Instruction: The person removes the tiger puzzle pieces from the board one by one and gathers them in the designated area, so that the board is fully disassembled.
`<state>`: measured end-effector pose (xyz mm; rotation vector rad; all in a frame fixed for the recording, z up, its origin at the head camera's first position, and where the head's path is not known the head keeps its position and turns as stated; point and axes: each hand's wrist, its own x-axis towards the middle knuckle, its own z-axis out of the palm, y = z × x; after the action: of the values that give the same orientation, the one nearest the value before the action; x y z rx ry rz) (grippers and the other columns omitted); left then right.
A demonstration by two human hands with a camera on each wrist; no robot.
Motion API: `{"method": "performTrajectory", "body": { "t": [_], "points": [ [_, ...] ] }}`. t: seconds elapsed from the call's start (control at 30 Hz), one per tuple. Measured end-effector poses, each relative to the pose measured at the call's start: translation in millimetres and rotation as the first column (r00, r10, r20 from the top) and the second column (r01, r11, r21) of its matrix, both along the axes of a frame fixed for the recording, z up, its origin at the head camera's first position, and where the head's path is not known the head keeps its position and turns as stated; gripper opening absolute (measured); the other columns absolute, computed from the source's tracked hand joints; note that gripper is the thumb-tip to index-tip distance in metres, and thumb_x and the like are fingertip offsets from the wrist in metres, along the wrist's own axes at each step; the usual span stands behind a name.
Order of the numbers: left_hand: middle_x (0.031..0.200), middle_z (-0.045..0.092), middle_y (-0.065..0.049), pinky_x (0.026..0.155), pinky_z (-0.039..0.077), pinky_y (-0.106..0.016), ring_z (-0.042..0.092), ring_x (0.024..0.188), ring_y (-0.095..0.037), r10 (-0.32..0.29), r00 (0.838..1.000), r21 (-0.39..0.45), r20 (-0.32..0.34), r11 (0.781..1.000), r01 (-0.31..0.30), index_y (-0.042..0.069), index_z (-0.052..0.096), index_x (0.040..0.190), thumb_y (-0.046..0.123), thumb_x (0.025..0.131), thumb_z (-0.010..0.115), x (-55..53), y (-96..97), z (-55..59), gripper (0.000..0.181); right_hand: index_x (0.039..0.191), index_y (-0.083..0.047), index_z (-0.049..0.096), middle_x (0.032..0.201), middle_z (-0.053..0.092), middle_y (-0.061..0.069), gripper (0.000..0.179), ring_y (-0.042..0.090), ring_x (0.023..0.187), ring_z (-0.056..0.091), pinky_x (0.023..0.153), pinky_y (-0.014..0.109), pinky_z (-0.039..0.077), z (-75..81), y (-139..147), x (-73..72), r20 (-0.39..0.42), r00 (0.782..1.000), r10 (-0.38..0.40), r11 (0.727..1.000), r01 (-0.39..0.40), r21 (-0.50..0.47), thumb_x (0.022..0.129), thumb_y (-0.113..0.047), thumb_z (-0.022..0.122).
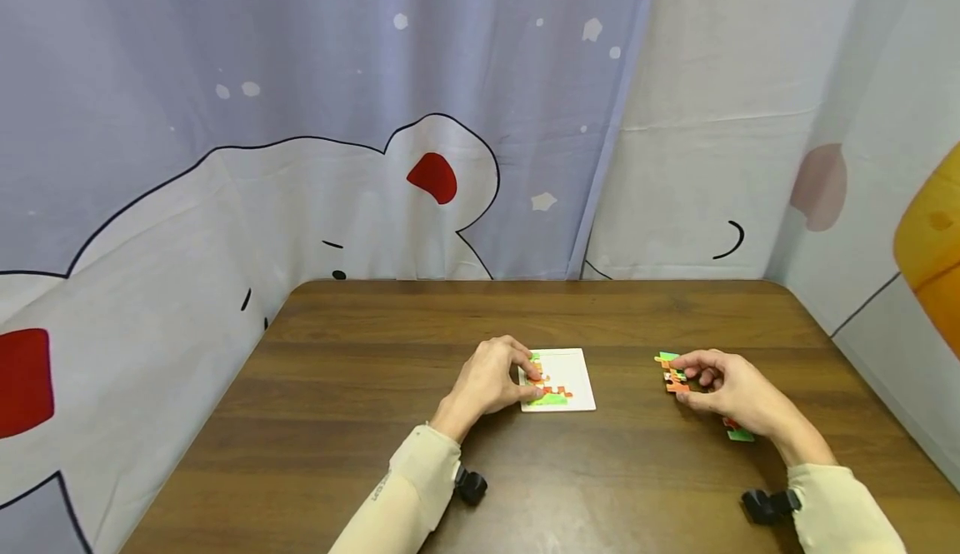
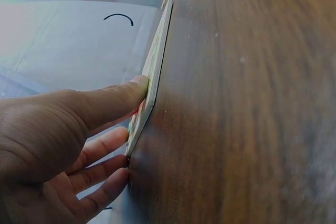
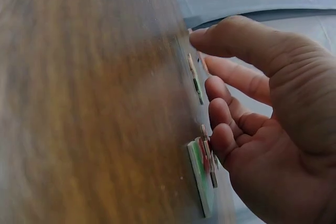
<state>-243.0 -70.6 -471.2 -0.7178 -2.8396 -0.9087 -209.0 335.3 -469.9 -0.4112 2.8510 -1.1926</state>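
A square white puzzle board (image 1: 573, 371) lies on the table, with joined orange, red and green pieces (image 1: 551, 400) along its left and lower sides. My left hand (image 1: 487, 379) reaches over its left edge, thumb and fingers spread and touching the pieces and rim. To the right, my right hand (image 1: 731, 391) has its thumb and index finger on either side of an orange puzzle piece (image 1: 677, 386) in a small loose group. Its other fingers curl beneath the palm. Red and green pieces (image 1: 739, 434) lie partly hidden under that hand; the right wrist view shows some pieces stacked (image 3: 202, 169).
The brown wooden table (image 1: 360, 387) extends around the board and pieces. Behind it hangs a printed curtain (image 1: 337, 79), meeting the table's back edge. Small black cameras (image 1: 471, 485) are strapped at both wrists.
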Motion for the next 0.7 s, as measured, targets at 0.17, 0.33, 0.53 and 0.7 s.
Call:
{"method": "performTrajectory", "body": {
  "t": [0.17, 0.33, 0.53, 0.7],
  "points": [
    [0.125, 0.079, 0.004, 0.102, 0.06, -0.045, 0.071, 0.122, -0.025, 0.001, 1.0, 0.004, 0.006, 1.0, -0.001, 0.027, 0.089, 0.087, 0.034, 0.083, 0.102, -0.4, 0.4, -0.3, 0.016, 0.131, -0.008, 0.078, 0.112, 0.069, 0.006, 0.045, 0.014, 0.088, 0.055, 0.07, 0.026, 0.047, -0.3, 1, -0.7, 0.002, 1.0, -0.012, 0.997, 0.011, 0.071, 0.09, -0.016, 0.095],
    [0.125, 0.079, 0.003, 0.101, 0.06, -0.045, 0.072, 0.121, -0.025, -0.005, 1.0, 0.012, -0.002, 1.0, 0.005, 0.026, 0.089, 0.088, 0.033, 0.082, 0.103, 0.0, -0.1, -0.1, 0.017, 0.13, -0.011, 0.079, 0.111, 0.069, 0.004, 0.045, 0.012, 0.087, 0.054, 0.068, 0.027, 0.046, 0.9, -1, -1.1, 0.002, 1.0, -0.007, 0.995, 0.007, 0.1, 0.089, -0.018, 0.096],
    [0.126, 0.08, 0.002, 0.101, 0.06, -0.046, 0.072, 0.122, -0.027, -0.016, 1.0, 0.01, 0.002, 1.0, 0.016, 0.025, 0.09, 0.09, 0.034, 0.083, 0.102, -0.3, -1.1, 1.1, 0.016, 0.128, -0.011, 0.08, 0.111, 0.07, 0.003, 0.045, 0.011, 0.087, 0.054, 0.07, 0.027, 0.046, 3.4, -1, -1.5, -0.022, 1.0, 0.004, 0.992, -0.001, 0.126, 0.088, -0.021, 0.097],
    [0.128, 0.079, 0.0, 0.107, 0.057, -0.044, 0.071, 0.123, -0.028, -0.061, 0.998, 0.001, 0.007, 0.998, 0.061, 0.024, 0.091, 0.095, 0.035, 0.084, 0.101, -1.2, -4.2, 3.1, 0.018, 0.129, -0.015, 0.08, 0.112, 0.07, 0.003, 0.043, 0.014, 0.09, 0.057, 0.073, 0.027, 0.047, 10.1, -5, -0.2, -0.05, 0.999, -0.016, 0.992, 0.023, 0.128, 0.092, -0.029, 0.094]
  ]
}}
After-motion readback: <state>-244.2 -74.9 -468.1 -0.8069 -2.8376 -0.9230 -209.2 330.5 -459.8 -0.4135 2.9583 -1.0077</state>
